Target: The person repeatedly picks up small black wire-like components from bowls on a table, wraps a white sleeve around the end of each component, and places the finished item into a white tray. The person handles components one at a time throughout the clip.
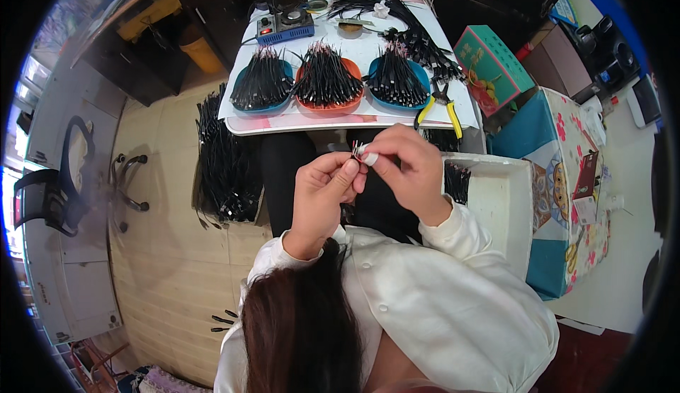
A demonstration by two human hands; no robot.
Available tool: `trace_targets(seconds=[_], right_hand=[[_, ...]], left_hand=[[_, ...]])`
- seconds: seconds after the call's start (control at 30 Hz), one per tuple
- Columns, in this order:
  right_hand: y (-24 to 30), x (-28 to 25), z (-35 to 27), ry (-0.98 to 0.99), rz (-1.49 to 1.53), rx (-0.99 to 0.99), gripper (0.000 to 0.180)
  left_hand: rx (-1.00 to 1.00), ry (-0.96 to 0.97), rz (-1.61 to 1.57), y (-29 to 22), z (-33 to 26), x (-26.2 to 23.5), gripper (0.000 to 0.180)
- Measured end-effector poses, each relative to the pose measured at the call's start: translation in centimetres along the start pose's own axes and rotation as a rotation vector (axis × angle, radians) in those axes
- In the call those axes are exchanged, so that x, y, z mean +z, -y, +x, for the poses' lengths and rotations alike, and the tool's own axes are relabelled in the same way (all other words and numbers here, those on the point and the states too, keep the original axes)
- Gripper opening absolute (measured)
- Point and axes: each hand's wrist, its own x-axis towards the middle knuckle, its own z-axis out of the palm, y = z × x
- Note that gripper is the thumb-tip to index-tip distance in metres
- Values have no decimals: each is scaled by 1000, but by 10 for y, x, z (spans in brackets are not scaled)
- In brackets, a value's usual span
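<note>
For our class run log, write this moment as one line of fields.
left hand: pinching cable end | right hand: fingers on same cable end | table: three dishes of black cables, yellow-handled pliers

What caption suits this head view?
Both hands, left hand and right hand, pinch a small bundle of thin wire ends above black-cable trays.

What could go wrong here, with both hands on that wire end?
1. Both hands, left hand and right hand, pinch the small wire end by fingertips only, above the lap; a slip could drop it out of sight.
2. The yellow-handled pliers lie at the white table's right edge; a sleeve might knock them off.
3. The three bowls of black cables are heaped; reaching in may tangle or spill some.
</note>
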Motion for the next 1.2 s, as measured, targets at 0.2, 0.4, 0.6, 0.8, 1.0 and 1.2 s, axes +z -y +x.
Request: trace_targets(seconds=[0.2, 0.4, 0.6, 0.8, 1.0, 1.2], right_hand=[[-8, 7, -5, 30, 1035, 669, 8], [-2, -1, -1, 98, 998, 691, 15], [-6, -13, 3, 299, 1019, 756, 15], [-20, -4, -7, 377, 1273, 867, 20], [-26, 7, -13, 325, 1298, 829, 27], [-26, 5, -10, 250, 1012, 724, 31]], left_hand=[[-55, 74, -141, -2, 0, 0, 17], [-105, 147, -57, -5, -3, -5, 15], [-72, 169, 138, -9, -8, -3, 15], [-60, 168, 174, -9, -13, -2, 14], [-109, 199, 13, -3, -5, -10, 15], [-154, 132, -49, 2, -3, -9, 15]])
